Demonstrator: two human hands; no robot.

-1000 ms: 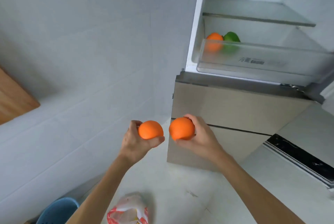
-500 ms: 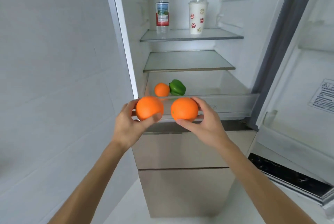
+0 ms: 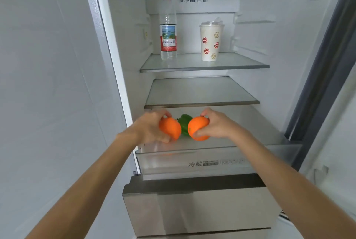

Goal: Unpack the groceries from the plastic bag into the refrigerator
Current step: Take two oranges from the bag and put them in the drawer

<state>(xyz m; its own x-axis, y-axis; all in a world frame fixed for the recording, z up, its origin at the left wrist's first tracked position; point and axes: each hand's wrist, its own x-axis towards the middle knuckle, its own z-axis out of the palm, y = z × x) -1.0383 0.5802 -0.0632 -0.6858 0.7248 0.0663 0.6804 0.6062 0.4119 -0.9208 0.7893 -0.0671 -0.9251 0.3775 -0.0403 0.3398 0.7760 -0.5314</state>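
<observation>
Two fruits nearly stowed: left orange [image 3: 170,129] in the curled grip of the left hand [image 3: 150,130], right orange [image 3: 198,130] likewise in the right hand [image 3: 216,125], both over the open drawer [image 3: 192,162], flanking a green pepper [image 3: 184,122] already inside. Bag unseen, remainder unknown.

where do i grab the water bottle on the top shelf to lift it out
Probably best to wrap a hand round the labelled middle of the water bottle, coming straight in from the open front. It stands upright and slim on the shelf, nearer the left wall, with the cup apart on its right.
</observation>
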